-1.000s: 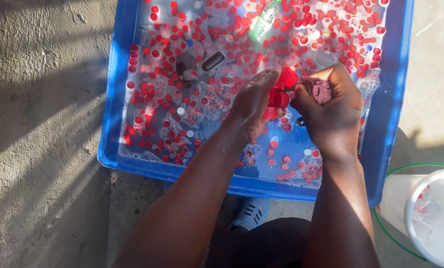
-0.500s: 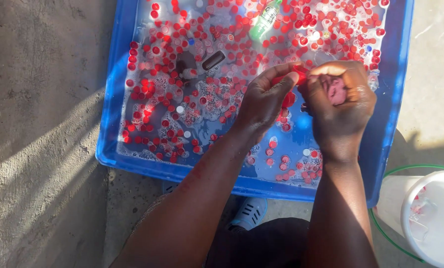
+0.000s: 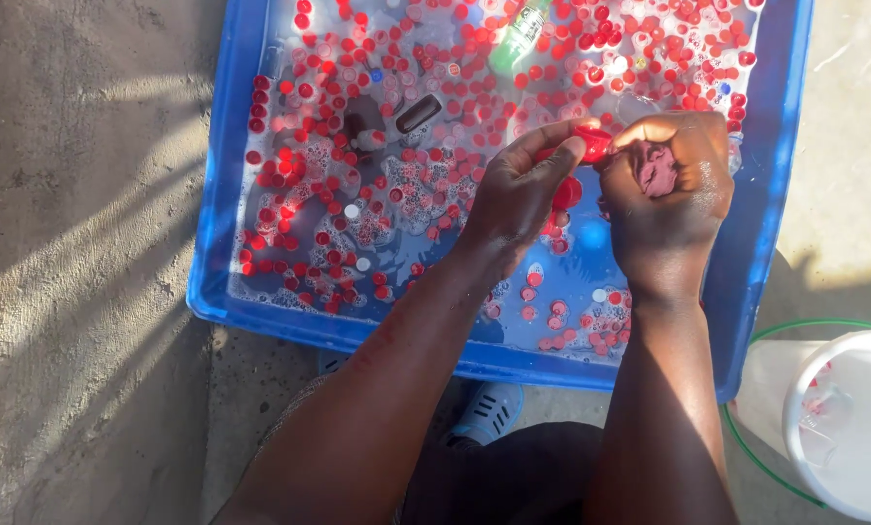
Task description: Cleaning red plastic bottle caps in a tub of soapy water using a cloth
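A blue plastic tub (image 3: 212,282) on the ground holds soapy water with several red bottle caps (image 3: 309,233) floating in it. Over its right half, my left hand (image 3: 523,190) pinches a red cap (image 3: 593,144) between thumb and fingers, with more red showing under the palm. My right hand (image 3: 669,190) is closed around a pinkish scrubbing pad (image 3: 657,167) and presses it against that cap. Both hands are wet and touch each other above the water.
A green bottle (image 3: 521,29) and a dark flat object (image 3: 418,114) float near the tub's far side. A white bucket (image 3: 844,428) with a green rim stands at the lower right. Bare concrete ground (image 3: 75,292) lies to the left. A sandal (image 3: 489,413) shows below the tub.
Both hands have lifted slightly and shifted toward the far side of the tub. The red cap has turned between my fingers while the pad rubs it.
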